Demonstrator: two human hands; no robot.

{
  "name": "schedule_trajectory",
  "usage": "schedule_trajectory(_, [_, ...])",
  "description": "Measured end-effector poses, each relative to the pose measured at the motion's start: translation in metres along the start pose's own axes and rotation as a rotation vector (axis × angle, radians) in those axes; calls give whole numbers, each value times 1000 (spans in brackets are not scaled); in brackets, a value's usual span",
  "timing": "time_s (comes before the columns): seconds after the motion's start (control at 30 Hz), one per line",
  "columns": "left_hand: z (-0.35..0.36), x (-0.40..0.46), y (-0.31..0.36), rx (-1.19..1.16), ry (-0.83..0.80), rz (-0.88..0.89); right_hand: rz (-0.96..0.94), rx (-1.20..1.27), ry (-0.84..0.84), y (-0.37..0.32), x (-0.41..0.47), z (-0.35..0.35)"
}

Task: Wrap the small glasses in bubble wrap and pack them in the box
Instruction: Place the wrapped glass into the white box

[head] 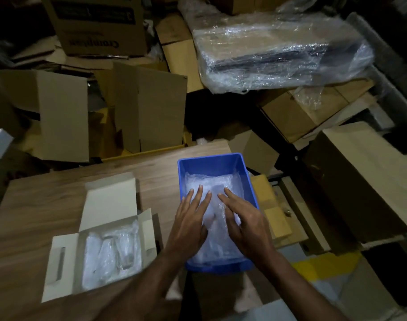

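A blue plastic bin (211,162) stands at the right end of the wooden table and holds bubble wrap (221,181). My left hand (191,218) and my right hand (244,218) both lie inside the bin, fingers straight, pressing on the wrap. To the left, an open white cardboard box (63,256) holds small glasses wrapped in bubble wrap (112,251). Whether a glass lies under my hands is hidden by the wrap.
The wooden table (47,200) ends just behind the bin. Brown cardboard boxes (151,107) are piled behind and to the right. A large plastic-wrapped package (278,52) lies at the upper right.
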State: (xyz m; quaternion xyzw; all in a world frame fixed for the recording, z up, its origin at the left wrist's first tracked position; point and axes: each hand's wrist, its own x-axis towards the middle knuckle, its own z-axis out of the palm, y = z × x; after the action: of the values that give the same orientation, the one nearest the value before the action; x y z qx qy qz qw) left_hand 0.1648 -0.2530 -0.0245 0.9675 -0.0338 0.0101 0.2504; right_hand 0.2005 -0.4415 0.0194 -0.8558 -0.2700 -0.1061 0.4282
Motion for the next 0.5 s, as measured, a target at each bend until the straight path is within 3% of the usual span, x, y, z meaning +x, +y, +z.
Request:
schedule_trajectory(0.2, [-71,-24,0,-386,251,-12,-151,38,33,-18,-7,-2])
schedule_trajectory(0.37, [-130,-66,-8,-396,360,67,-153,21,-252,-48,-13,43])
schedule_trajectory(0.5, [-157,-104,-22,-458,374,67,-145,68,-290,-84,-4,80])
